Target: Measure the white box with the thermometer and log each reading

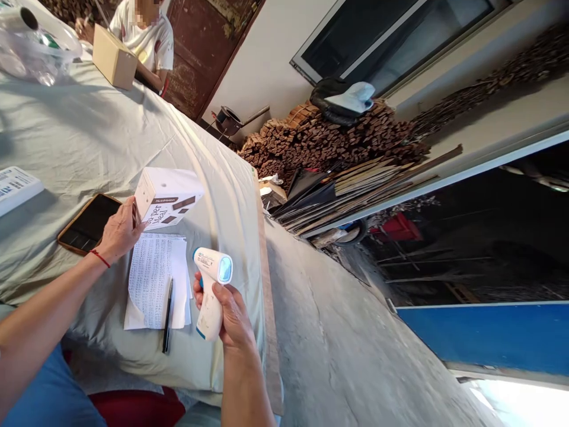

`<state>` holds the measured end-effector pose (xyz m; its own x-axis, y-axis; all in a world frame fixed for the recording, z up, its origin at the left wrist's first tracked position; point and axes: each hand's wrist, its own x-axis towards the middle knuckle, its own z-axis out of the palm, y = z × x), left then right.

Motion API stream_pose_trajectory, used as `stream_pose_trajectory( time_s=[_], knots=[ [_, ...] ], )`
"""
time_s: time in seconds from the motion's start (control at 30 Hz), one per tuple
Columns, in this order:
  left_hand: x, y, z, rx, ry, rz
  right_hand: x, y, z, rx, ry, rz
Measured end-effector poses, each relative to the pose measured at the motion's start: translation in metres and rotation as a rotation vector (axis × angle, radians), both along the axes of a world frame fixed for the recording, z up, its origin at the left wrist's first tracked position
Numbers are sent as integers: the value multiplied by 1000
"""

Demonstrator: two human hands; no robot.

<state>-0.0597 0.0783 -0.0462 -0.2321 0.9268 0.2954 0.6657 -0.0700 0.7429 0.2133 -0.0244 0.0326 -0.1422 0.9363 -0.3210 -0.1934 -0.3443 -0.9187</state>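
My right hand (pixel 229 311) is wrapped round the grip of a white and blue infrared thermometer (pixel 212 290), its small display facing me. My left hand (pixel 121 228) has its fingers and thumb on the near left edge of a white carton (pixel 169 198) printed "Super Meal", with brown bar pictures. Beside that hand lies a dark phone (pixel 91 222) in a brown case. Handwritten sheets of paper (pixel 149 284) rest between my two hands. A black pen (pixel 168 314) lies across the papers, its lower end past their edge.
A pale cloth covers the table (pixel 111 142), whose right edge drops to a concrete floor (pixel 320 320). Toward the far end are a cardboard box (pixel 113 59), a clear plastic bag (pixel 40 53) and a seated person (pixel 151 44). A white box (pixel 18 188) lies at left. Stacked wood (pixel 311 133) lines the wall.
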Motion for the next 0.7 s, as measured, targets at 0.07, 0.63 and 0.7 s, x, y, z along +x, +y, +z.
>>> stream_pose_trajectory(
  time_s=[0.07,0.63,0.7],
  knots=[
    [2,-2,2,-36,52,48,10,1,-11,33,-138,-30],
    [46,-66,10,-38,399,-580,28,2,-80,719,-1252,-134],
    [48,-68,9,-57,450,-583,6,-2,-78,662,-1187,23]
  ],
)
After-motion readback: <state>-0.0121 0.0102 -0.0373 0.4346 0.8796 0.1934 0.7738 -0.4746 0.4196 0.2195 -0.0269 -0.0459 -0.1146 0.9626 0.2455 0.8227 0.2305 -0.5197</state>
